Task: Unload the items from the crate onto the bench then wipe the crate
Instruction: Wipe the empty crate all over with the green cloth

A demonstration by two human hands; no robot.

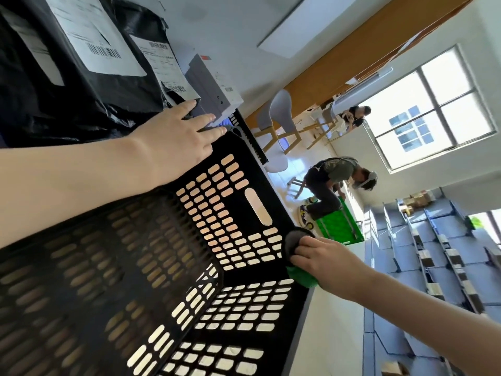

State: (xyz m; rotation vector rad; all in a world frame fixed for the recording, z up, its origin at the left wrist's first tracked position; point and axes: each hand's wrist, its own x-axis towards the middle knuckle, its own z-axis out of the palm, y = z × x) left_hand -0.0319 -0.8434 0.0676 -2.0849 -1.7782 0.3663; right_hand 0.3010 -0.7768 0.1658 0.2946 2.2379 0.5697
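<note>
We worked at a white bench [222, 42] in a bright room with a big window [433, 104], a wood-panelled wall [352, 50] and a pale glossy floor [282, 161]. The black slotted crate [135, 267] sat on the bench right under us, with nothing inside it.

Beyond the crate's far left corner lay black bags [67, 99] with white labels, and a grey box [214, 85] lay beside them, just past the rim. Farther behind the crate stood pale chairs [276, 112]. Another person [333, 180] crouched on the floor over a green crate [341, 226], and grey racks [433, 253] ran off past the crate's right side. Only our own forearms crossed in front of the crate.

The crate's open mouth faced up at us, and its wall with the handle slot [257, 210] was the far one, spanning between our hands. The crate ran out of view toward us, so we could not tell its long axis.

Our left hand [176, 142] lay flat with straight fingers on the crate's far left corner, fingertips [189, 105] against the box. Our right hand [322, 261] gripped a dark cloth [294, 241] with a green part, pressed onto the rim's far right corner.
</note>
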